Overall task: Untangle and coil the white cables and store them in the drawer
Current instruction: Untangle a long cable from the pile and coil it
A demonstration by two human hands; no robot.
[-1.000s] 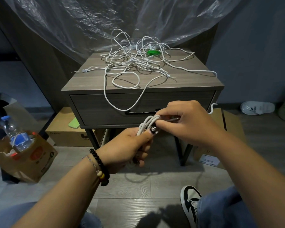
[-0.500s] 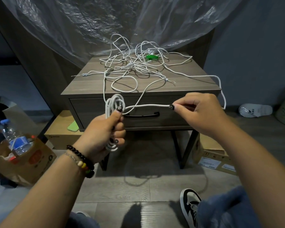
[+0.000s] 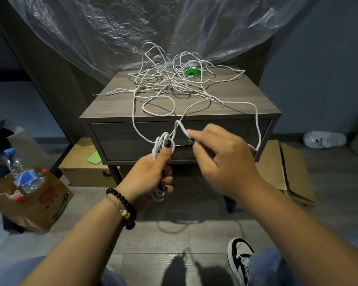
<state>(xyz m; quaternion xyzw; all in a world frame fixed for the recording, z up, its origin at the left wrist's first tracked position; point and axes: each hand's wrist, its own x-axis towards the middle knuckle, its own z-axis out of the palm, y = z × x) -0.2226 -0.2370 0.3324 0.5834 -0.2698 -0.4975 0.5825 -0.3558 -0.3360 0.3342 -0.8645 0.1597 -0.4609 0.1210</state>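
A tangle of white cables (image 3: 170, 85) lies on top of a grey wooden nightstand (image 3: 246, 102), with a small green piece (image 3: 193, 71) among them. The drawer (image 3: 122, 139) in the nightstand's front is closed. My left hand (image 3: 151, 174) grips a coil of white cable (image 3: 160, 144), loops sticking out above and below the fist. My right hand (image 3: 221, 159) pinches the same cable a short way from the coil, bending it into a peak between the hands. From there the cable runs up onto the tabletop. Another strand hangs over the right front corner.
A paper bag (image 3: 35, 201) with a water bottle (image 3: 21, 172) stands on the floor at left. Cardboard boxes (image 3: 85, 170) sit under and right of the nightstand. Clear plastic sheeting (image 3: 132, 27) hangs behind. A white slipper (image 3: 323, 139) lies at far right; my shoe (image 3: 240, 259) is below.
My right hand stretched the cable out to the right, then came back toward the coil. The stretch between the hands went from taut to a bent peak. The camera dipped slightly.
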